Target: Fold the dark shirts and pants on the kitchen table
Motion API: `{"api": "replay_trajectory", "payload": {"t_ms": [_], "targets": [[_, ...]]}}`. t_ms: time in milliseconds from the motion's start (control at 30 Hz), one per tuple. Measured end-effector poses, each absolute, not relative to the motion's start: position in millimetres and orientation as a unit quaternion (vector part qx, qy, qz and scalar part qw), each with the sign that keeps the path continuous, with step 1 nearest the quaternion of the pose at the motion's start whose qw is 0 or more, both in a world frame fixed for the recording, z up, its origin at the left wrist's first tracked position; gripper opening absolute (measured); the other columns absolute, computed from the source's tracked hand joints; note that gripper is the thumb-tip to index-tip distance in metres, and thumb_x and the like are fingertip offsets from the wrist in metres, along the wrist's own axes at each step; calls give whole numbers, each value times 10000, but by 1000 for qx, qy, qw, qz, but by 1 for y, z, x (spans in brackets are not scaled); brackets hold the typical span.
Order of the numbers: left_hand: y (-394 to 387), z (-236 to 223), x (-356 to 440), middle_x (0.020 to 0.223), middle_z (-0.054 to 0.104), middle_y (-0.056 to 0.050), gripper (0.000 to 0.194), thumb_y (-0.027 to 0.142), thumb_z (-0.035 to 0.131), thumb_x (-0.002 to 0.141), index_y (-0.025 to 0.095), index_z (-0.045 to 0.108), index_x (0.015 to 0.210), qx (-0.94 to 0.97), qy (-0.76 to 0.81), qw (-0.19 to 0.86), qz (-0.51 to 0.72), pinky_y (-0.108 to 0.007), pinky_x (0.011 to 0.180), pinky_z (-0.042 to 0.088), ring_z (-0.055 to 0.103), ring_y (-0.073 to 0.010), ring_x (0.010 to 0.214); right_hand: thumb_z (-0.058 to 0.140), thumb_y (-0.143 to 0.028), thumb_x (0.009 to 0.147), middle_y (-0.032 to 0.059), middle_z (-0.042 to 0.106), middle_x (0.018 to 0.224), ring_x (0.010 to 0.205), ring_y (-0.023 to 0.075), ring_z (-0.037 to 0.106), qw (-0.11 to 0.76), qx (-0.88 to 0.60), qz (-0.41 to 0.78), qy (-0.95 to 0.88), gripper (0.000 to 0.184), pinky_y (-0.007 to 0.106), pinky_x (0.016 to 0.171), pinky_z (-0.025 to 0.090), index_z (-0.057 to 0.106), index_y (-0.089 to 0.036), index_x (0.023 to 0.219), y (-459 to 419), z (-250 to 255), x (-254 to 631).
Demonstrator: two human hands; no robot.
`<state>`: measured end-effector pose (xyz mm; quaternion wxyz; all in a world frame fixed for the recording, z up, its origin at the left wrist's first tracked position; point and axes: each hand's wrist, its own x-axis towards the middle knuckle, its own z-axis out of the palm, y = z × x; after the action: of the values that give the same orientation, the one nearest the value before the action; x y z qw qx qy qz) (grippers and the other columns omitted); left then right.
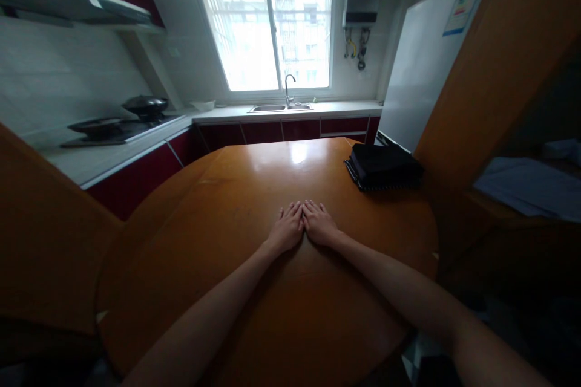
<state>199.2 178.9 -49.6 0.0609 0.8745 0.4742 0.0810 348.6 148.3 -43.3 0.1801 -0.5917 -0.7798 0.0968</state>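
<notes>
Ahead and to the right of your fingers, near the far right edge of the oval wooden table [218,224], lies the stack of folded black cloth [385,163]. Your right hand [320,227] is the nearer of the two; your left hand [285,231] sits just beside it, on the side away from the stack. The stack's longer side looks to run roughly left to right across your view, slightly aslant, though the wide lens bends shapes here, so judge that angle loosely. Its near left corner faces back toward your right hand, with a stretch of tabletop between; neither hand touches the cloth.

Both your hands rest palm down on the wood, around the middle of the table, their inner edges meeting or nearly so. The fingers are extended rather than curled, slightly parted at the outer sides, and point mostly away from you, angled in toward each other. They have hold of nothing; only the tabletop is under them. Your forearms come in from either side of your body without crossing. The stack lies flat in layers, a dotted edge showing low along the side toward you. Beyond the table's far edge stands the counter with the sink [270,109].
</notes>
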Motion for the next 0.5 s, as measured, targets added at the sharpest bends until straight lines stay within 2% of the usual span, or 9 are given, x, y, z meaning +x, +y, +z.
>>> {"api": "replay_trajectory", "payload": {"t_ms": [67,133,200,267,333,400,500], "targets": [[179,-48,200,1630,293,-105,576,294,336,994,184,331,1560,873,474,67,95,-513,1226,173,219,-266,1519,331,-283,1004,137,333,1605,1504,236,255,184,-591,101,-779,543,467,1222,157,401,-135,1522,151,-43,349],[179,-44,200,1589,384,-106,538,278,371,979,182,427,1506,871,465,83,133,-478,1219,213,301,-260,1487,372,-250,988,144,378,1584,1490,238,288,199,-590,106,-775,518,454,1218,171,453,-132,1486,152,-39,348],[177,-38,201,1445,556,-107,437,277,388,974,188,581,1356,866,449,109,190,-405,1160,334,477,-237,1361,405,-208,969,153,498,1500,1421,233,408,230,-591,116,-764,458,414,1187,255,548,-130,1397,146,-33,347],[172,-31,203,1204,678,-100,347,307,379,982,200,671,1136,855,437,130,248,-352,1021,456,614,-218,1142,423,-183,957,135,621,1355,1279,216,545,280,-587,125,-750,376,356,1103,373,628,-156,1272,126,-23,354],[163,-25,209,1000,690,-79,324,345,359,992,219,656,967,851,419,141,284,-338,877,500,644,-215,959,439,-178,952,99,681,1202,1127,198,619,336,-564,130,-743,302,316,991,456,664,-198,1153,86,-12,370],[153,-20,221,862,657,-46,297,361,361,991,238,602,866,864,381,148,293,-323,767,490,627,-210,827,462,-172,938,67,695,1050,996,190,645,378,-527,130,-750,243,302,893,495,671,-230,1048,26,2,395],[140,-17,254,671,565,9,277,362,411,959,253,511,724,899,299,164,274,-289,612,423,551,-186,628,518,-149,888,45,674,943,874,189,643,402,-512,113,-751,237,303,788,509,651,-264,1046,-83,22,438]]}}
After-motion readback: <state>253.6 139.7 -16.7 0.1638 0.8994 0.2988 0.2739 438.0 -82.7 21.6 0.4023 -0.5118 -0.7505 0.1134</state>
